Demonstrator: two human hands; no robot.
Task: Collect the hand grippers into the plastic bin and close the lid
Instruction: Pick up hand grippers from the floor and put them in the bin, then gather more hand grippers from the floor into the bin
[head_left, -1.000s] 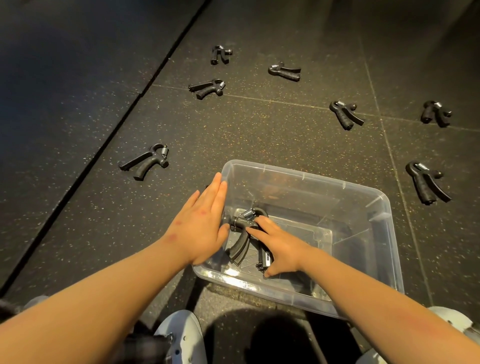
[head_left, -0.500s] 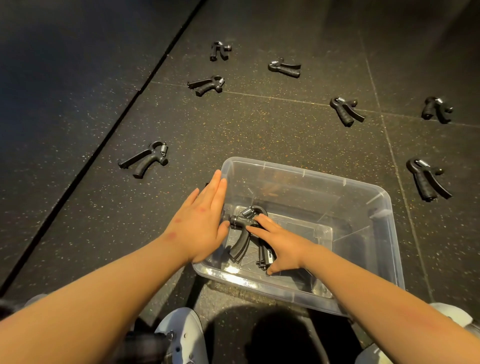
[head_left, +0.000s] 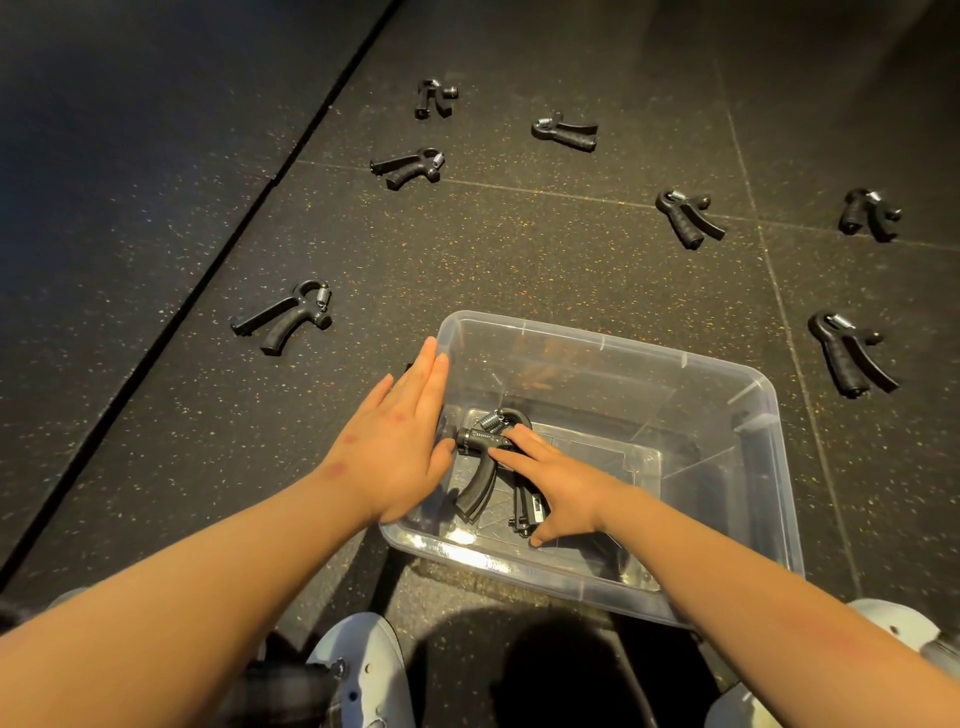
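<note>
A clear plastic bin (head_left: 597, 344) stands open on the floor in front of me. Inside it lies a black hand gripper (head_left: 480, 467) with a metal spring. My right hand (head_left: 558, 488) reaches into the bin and rests on that gripper with fingers laid flat, hiding one handle. My left hand (head_left: 400, 441) presses flat against the outside of the bin's left wall, fingers straight. Several more hand grippers lie on the floor: one at the left (head_left: 283, 319), others at the back (head_left: 410, 166) (head_left: 566, 132) and at the right (head_left: 852, 353). No lid is in view.
The floor is dark speckled rubber tiles with a seam (head_left: 208, 270) running diagonally at the left. My white shoes (head_left: 363, 670) show at the bottom edge, close to the bin's near wall. More grippers lie at the back (head_left: 434, 97) and right (head_left: 685, 218) (head_left: 870, 213).
Both hands stay where they were, the right one still on the gripper in the bin. Only the view has shifted slightly.
</note>
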